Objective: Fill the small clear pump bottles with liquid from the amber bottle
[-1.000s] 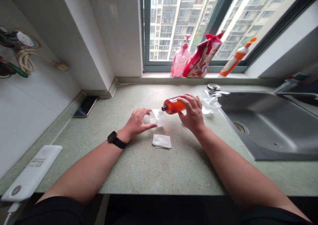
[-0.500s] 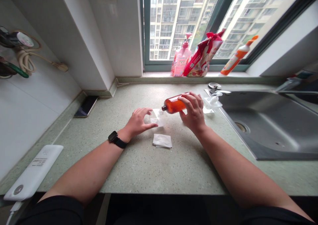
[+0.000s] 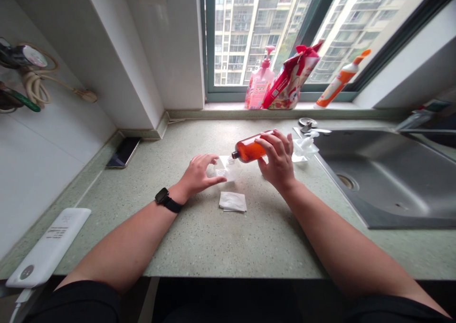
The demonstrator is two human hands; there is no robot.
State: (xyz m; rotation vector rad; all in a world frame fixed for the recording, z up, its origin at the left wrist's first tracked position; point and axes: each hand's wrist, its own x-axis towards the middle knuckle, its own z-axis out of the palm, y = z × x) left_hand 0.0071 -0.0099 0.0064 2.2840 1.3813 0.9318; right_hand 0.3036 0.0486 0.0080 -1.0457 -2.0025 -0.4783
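My right hand (image 3: 277, 159) is wrapped round an amber bottle (image 3: 249, 148), tilted nearly on its side with its black threaded neck pointing left. That neck sits right at the mouth of a clear plastic bottle (image 3: 231, 172), whose ribbed neck shows just below it. Thumb and fingers of my left hand (image 3: 200, 173) curve round the clear bottle's left side on the countertop. Whether liquid is flowing between the two is too small to tell. A folded white tissue (image 3: 232, 202) lies in front of the clear bottle.
Beyond my right hand, a white pump head (image 3: 309, 145) lies by the steel sink (image 3: 356, 180). A phone (image 3: 123, 152) and a white power bank (image 3: 50, 247) are on the left. Along the windowsill stand a pink pump bottle (image 3: 259, 88), a red pouch (image 3: 292, 80) and an orange bottle (image 3: 337, 85).
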